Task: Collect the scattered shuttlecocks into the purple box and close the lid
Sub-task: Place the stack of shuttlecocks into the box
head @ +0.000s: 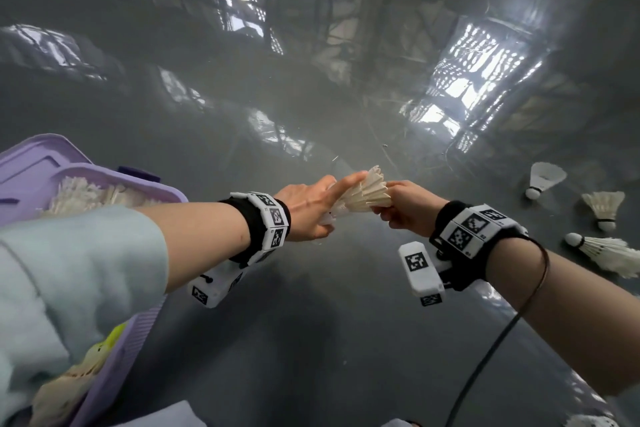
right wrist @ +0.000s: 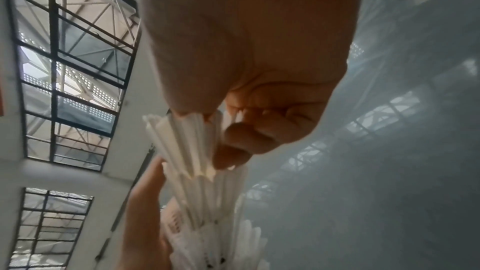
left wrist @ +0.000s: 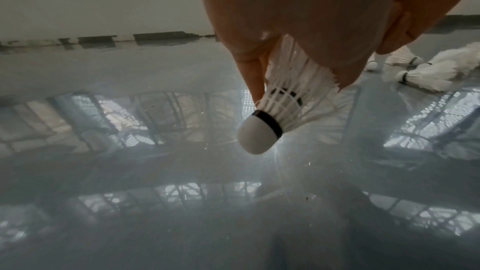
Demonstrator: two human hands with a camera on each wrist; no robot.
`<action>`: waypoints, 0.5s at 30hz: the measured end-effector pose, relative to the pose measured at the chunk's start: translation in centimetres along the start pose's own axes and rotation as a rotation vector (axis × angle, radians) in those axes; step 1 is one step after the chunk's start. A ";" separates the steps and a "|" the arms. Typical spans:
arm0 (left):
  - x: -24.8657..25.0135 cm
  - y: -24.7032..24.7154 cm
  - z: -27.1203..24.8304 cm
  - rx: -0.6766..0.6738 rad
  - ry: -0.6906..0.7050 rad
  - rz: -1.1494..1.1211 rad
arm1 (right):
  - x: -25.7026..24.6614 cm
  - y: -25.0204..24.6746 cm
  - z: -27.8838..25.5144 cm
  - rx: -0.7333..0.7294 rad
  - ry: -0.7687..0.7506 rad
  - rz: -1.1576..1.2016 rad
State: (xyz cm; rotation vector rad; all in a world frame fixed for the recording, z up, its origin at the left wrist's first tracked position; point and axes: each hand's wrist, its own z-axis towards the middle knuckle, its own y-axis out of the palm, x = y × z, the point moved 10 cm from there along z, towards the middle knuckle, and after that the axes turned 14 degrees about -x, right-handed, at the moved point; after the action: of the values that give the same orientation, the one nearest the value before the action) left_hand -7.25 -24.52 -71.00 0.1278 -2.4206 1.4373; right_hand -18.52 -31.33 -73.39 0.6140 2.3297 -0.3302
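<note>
Above the glossy grey floor my two hands meet around a nested stack of white feather shuttlecocks (head: 367, 194). My left hand (head: 311, 208) grips the stack from the left, index finger stretched along the feathers. The lowest cork (left wrist: 257, 137) points down below the left hand (left wrist: 298, 17). My right hand (head: 405, 208) pinches the feather rim of the outermost shuttlecock (right wrist: 187, 143), as the right wrist view shows under the right hand (right wrist: 249, 48). The purple box (head: 166, 189) stands open at the left, holding several shuttlecocks, its lid (head: 34, 163) behind it.
Three loose shuttlecocks lie on the floor at the right: one standing (head: 545, 179), one standing nearer (head: 604, 208), one on its side (head: 606, 253). Another shuttlecock (head: 592, 421) peeks in at the bottom right. A dark cable (head: 485, 357) hangs from my right wrist.
</note>
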 end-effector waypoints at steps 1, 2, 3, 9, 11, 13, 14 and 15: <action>-0.1 -0.3 -0.3 0.016 -0.002 0.003 | -0.5 0.4 0.1 -0.013 -0.001 -0.038; -0.3 -0.7 -0.8 0.036 -0.010 0.010 | -1.2 0.8 0.3 -0.016 0.003 -0.096; -0.7 -1.3 -1.2 0.056 -0.022 0.016 | -1.9 0.8 0.4 0.015 -0.004 -0.163; -5.6 -6.0 -6.4 0.189 -0.173 0.123 | -12.8 1.9 -4.8 0.699 -0.658 -0.370; -7.5 -8.1 -8.7 0.203 -0.208 0.155 | -15.1 4.7 -4.7 0.644 -0.750 -0.373; -9.9 -9.8 -11.8 0.208 -0.247 0.214 | -16.6 8.4 -3.0 0.489 -0.760 -0.379; -11.3 -10.4 -13.4 0.192 -0.269 0.251 | -17.0 10.3 -2.0 0.398 -0.742 -0.358; -12.8 -10.6 -15.2 0.167 -0.292 0.285 | -17.2 12.4 -0.8 0.287 -0.719 -0.316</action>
State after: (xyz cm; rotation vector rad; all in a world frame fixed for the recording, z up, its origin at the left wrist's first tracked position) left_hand 10.85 -17.61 -59.47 0.0320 -2.6293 1.8625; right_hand -1.44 -26.18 -61.81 0.1928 1.6796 -0.8828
